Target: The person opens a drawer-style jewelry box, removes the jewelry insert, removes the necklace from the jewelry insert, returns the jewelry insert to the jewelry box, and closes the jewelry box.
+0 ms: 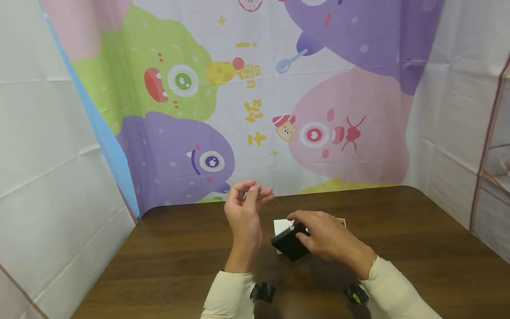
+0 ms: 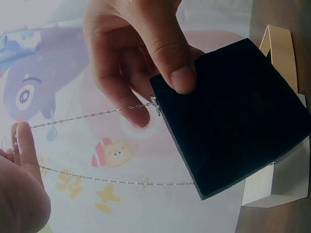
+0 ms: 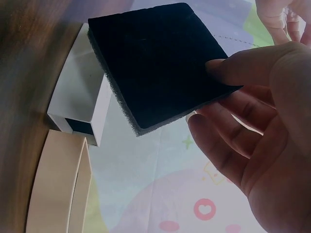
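The right hand [image 1: 326,232], thumb and fingers bent, pinches the black pad [image 1: 290,248], which is tilted above the bench [image 1: 167,248]. Left of the pad, the left hand [image 1: 245,217] holds the chain [image 2: 146,184] in curled fingers; two strands run from the pad. Beyond the pad sit a white box [image 3: 80,82] and tan box [image 3: 53,179].

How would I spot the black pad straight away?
Find the brown table, then the right hand above it. Pinched there is the flat, squarish pad. Unlike the white box behind, it is black and fuzzy-edged, with a thin silvery chain running from it.
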The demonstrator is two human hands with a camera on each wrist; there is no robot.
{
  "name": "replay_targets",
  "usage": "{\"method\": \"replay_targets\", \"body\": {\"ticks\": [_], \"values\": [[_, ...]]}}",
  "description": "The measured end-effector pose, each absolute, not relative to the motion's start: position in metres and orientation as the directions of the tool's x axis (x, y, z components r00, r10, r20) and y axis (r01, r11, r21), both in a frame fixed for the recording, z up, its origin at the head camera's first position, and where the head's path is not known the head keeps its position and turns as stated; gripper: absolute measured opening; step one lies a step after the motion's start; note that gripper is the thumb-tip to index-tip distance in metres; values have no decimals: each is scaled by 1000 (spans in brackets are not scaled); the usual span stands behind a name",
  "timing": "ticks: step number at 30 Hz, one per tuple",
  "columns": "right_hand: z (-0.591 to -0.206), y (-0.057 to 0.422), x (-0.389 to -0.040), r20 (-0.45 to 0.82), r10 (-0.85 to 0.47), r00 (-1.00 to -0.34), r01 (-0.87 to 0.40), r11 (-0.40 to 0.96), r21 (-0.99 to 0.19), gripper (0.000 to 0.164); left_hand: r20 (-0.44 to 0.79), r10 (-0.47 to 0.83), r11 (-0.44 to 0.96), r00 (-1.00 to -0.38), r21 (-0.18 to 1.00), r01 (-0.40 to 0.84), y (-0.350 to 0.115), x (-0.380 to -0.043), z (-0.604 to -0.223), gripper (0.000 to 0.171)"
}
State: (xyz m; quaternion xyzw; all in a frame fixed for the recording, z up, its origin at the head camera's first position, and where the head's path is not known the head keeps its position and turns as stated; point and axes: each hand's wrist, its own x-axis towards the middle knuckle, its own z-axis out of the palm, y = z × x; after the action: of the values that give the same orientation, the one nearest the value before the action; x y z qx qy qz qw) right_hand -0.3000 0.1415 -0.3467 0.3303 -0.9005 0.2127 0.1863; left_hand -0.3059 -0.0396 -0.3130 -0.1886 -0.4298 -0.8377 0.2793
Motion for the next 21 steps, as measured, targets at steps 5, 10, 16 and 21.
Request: {"method": "replay_targets", "body": {"ticks": [5,10,16,21], "values": [[-346,143,-300,482,-499,-721,-662,701,-265,38,556,-316,-467,-769,614,636,-41,-305,-312,5],[-345,145,-299,468,-485,-739,-643,714,-277,38,549,-343,-462,-762,608,646,-44,-306,-309,8],[-343,148,-299,460,-477,-749,-636,713,-295,37,557,-348,-455,-754,603,655,-48,-306,-307,5],[-341,150,-299,470,-483,-739,-648,700,-300,36,558,-340,-435,-757,620,653,-49,-306,-309,6]]}}
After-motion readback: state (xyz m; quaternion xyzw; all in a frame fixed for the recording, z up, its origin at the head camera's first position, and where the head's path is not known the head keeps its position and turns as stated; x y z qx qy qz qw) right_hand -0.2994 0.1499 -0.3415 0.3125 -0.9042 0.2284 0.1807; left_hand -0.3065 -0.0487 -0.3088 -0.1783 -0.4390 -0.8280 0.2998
